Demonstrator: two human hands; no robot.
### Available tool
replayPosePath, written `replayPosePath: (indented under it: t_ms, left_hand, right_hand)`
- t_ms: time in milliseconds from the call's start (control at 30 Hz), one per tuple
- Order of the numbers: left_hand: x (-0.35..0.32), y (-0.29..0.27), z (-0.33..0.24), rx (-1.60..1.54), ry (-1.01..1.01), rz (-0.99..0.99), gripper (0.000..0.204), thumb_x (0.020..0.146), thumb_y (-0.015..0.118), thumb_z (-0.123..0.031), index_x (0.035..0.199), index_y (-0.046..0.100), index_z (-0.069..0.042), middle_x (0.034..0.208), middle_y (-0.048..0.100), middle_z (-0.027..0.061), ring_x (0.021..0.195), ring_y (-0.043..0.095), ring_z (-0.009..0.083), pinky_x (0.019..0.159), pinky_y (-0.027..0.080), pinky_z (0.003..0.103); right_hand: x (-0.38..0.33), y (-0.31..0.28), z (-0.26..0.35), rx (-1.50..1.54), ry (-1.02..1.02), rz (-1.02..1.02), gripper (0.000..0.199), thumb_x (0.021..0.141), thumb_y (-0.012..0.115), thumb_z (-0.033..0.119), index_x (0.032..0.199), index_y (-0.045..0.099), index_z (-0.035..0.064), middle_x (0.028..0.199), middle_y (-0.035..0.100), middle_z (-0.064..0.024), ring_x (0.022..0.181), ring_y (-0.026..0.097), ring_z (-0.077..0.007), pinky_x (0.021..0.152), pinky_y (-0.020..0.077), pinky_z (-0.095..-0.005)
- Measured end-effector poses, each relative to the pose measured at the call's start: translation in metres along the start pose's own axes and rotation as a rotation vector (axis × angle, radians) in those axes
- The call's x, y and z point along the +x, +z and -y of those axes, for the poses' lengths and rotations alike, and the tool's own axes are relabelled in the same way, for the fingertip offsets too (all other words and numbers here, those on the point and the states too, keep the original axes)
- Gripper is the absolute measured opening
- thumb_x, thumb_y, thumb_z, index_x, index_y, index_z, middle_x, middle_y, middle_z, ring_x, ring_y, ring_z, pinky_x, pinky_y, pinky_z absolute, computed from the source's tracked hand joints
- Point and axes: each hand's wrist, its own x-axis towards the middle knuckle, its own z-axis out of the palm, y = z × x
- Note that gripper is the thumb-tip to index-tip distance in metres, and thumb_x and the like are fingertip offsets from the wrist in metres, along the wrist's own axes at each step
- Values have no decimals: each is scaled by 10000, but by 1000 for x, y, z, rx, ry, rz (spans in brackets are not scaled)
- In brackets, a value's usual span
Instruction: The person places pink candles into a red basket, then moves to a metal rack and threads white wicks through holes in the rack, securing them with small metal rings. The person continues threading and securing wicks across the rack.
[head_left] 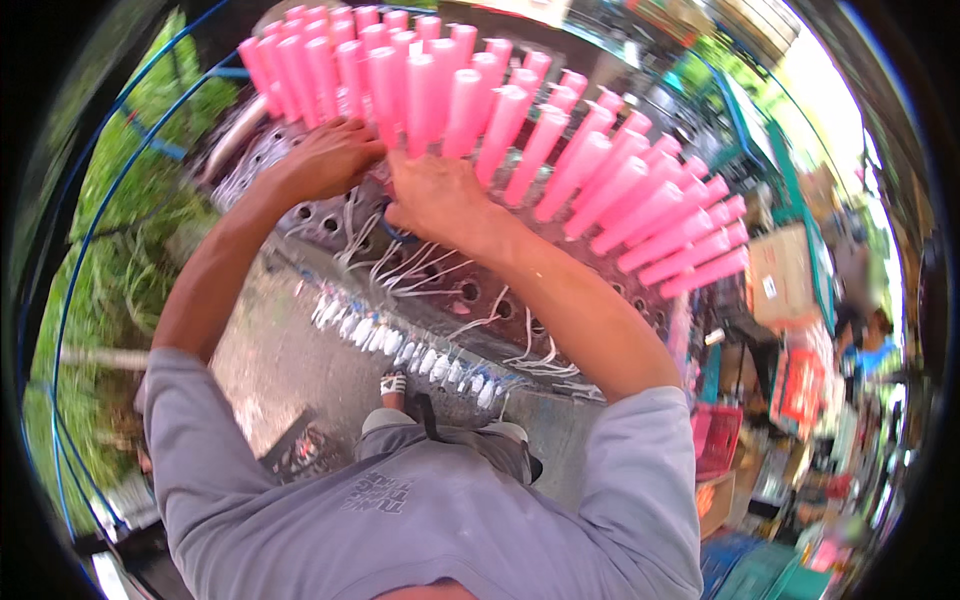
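Several rows of upright pink candles (465, 108) stand close together on a dark, wax-smeared moulding table (420, 270) with round holes. My left hand (335, 157) lies at the foot of the candles at the left of centre, its fingers bent and held together. Beside it, almost touching, my right hand (432, 196) is closed, with the thumb tucked low and the fingertips turned toward the candle bases. Whatever lies between the fingers of either hand is hidden. Loose white wicks (385, 268) trail from the holes below my hands.
White wax-coated pieces (400, 345) hang in a row along the near edge. On the right are a cardboard box (782, 275), a red crate (716, 440) and clutter. A person in blue (872, 345) is farther right. Blue hoses (75, 290) curve past grass on the left.
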Motion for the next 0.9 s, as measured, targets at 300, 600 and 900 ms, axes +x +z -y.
replayPosePath:
  t_ms: [300, 600, 900]
  left_hand:
    - [-11, -108, -66, -521, 306, -383, 547, 829, 688, -86, 1363, 567, -79, 1335, 586, 160, 1315, 532, 359, 1105, 415, 462]
    - [-50, -24, -179, -261, -73, -152, 782, 816, 814, -383, 1504, 503, -179, 1599, 412, 159, 1515, 314, 405, 1241, 243, 541]
    - [-109, 24, -139, -305, -44, -308, 277, 752, 659, -35, 1023, 637, -90, 1036, 584, 95, 1051, 566, 313, 910, 435, 453]
  right_hand:
    - [-186, -171, -30, 176, 358, -420, 416, 872, 723, 198, 1263, 622, 101, 885, 692, -115, 788, 697, -278, 745, 569, -391]
    - [-182, -189, -196, -85, 198, -280, 252, 917, 711, 190, 1112, 685, 32, 893, 714, -147, 821, 693, -277, 774, 535, -391]
    - [-245, -131, -21, 108, 79, 97, 537, 860, 771, 240, 1346, 606, 84, 1238, 649, -166, 1105, 662, -312, 914, 558, -445]
